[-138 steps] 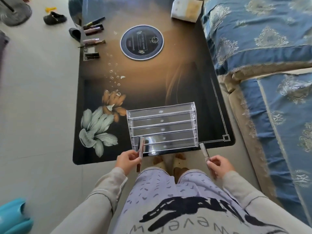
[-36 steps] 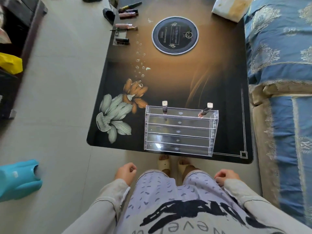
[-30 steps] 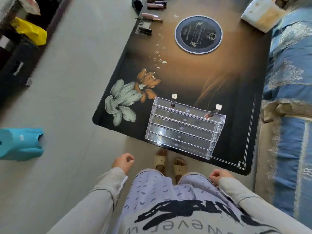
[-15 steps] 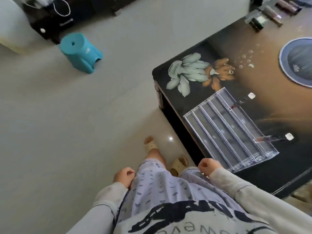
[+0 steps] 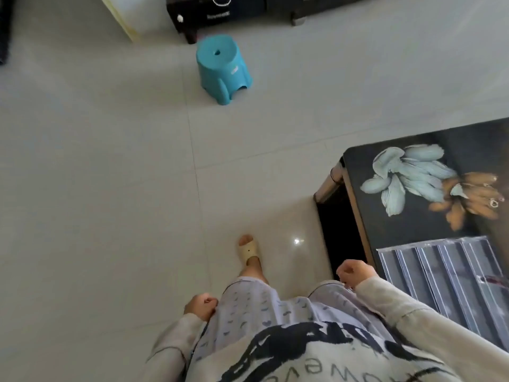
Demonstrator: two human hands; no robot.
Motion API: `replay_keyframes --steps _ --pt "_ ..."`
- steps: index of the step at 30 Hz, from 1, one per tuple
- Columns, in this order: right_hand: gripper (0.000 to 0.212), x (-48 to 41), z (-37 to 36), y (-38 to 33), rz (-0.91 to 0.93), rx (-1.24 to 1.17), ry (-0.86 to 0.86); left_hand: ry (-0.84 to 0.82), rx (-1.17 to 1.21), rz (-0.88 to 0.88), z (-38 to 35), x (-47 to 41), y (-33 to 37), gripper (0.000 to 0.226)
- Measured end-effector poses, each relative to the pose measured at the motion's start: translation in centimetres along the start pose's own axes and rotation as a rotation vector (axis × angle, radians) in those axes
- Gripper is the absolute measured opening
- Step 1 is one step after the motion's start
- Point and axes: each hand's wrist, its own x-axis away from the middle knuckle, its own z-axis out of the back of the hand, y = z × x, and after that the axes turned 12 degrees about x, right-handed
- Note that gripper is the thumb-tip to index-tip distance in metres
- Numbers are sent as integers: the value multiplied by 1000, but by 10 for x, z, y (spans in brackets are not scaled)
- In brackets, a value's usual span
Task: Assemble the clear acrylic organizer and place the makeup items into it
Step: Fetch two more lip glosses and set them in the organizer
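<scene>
The clear acrylic organizer [image 5: 446, 274] with several tiered rows sits on the dark table [image 5: 407, 224] at the lower right, partly cut off by the frame edge. A dark makeup tube [image 5: 494, 282] shows faintly in its far row at the right edge. My left hand [image 5: 200, 302] hangs beside my left thigh with its fingers curled and nothing in it. My right hand [image 5: 354, 272] is a loose fist by the table's near corner, empty and just left of the organizer. The other makeup items are out of view.
A teal plastic stool [image 5: 222, 68] stands on the pale tiled floor ahead. Dark low furniture [image 5: 220, 12] lines the far wall. One sandalled foot [image 5: 248, 250] steps forward on the floor. The table's painted corner juts in from the right.
My view has swung left, away from the table toward the floor and stool. Earlier both hands held makeup tubes, which now stand in the organizer. Both hands stay empty at my sides.
</scene>
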Motion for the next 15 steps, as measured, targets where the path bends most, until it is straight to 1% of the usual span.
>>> replay_keyframes --steps 4,6,10,15 --pt "15 -14 5 -40 -138 -134 11 -6 -8 -72 71 -32 37 19" --pt "13 -20 5 -55 -171 -204 36 21 27 -109 106 -47 60 18" --pt "13 -21 16 -77 -227 -303 84 81 80 -174 166 -78 113 32" --pt "16 -38 41 -97 -314 -398 26 87 118 -242 204 -106 182 35"
